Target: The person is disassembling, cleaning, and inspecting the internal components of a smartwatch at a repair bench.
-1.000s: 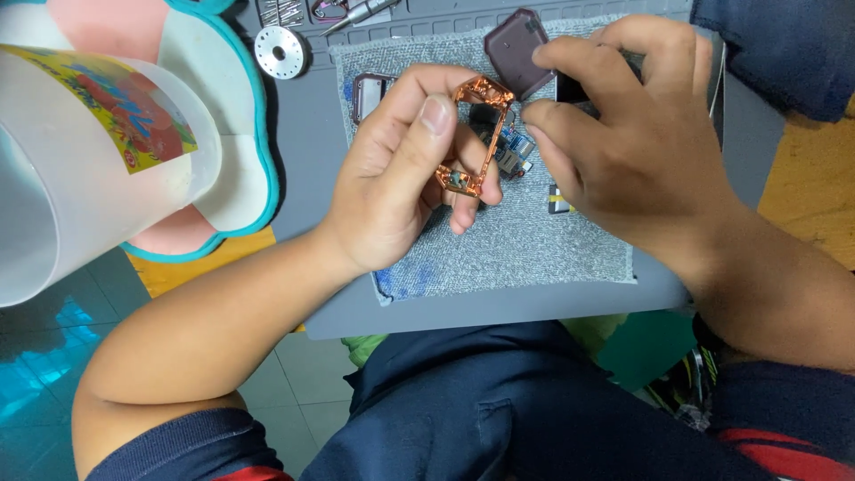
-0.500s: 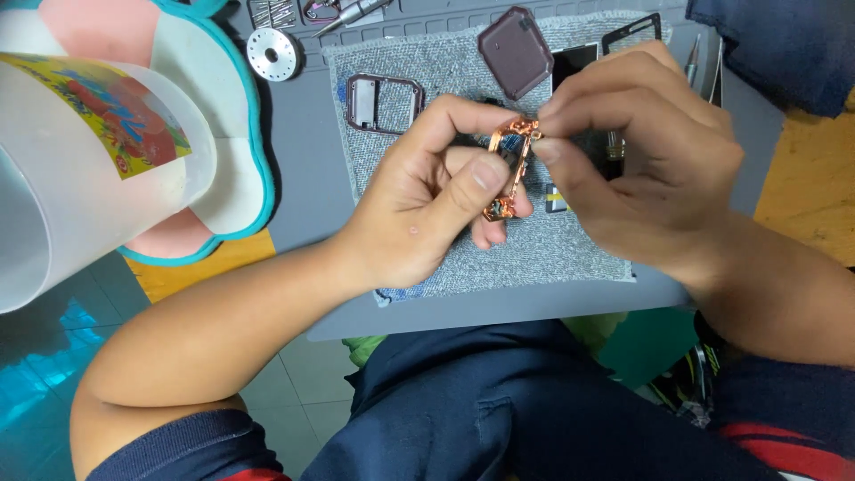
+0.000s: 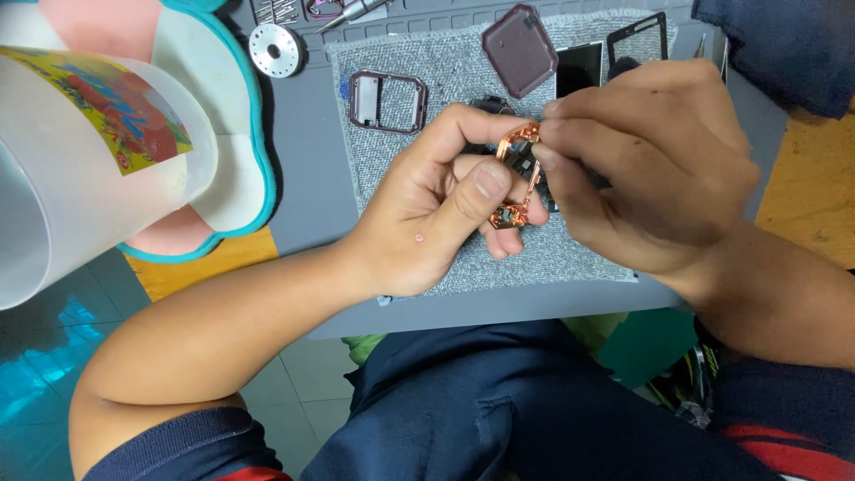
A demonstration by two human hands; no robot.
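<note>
Item: copper-coloured frame (image 3: 517,178), small and open-centred, held upright just above a grey mat (image 3: 427,116). Left hand (image 3: 445,214) grasps it, thumb pressed across its lower half, fingers curled behind. Right hand (image 3: 650,169) pinches its top edge with bunched fingertips. Step, as judged: fine work on the frame's upper corner; a steady, light pinch seems called for. Beyond the grip: dark empty frame (image 3: 387,101), purple cover (image 3: 519,49), black screen (image 3: 579,69).

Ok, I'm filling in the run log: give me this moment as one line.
left hand: holds copper frame | right hand: pinches frame's top | below: grey mat | nearby: purple bezel, plastic cup
</note>
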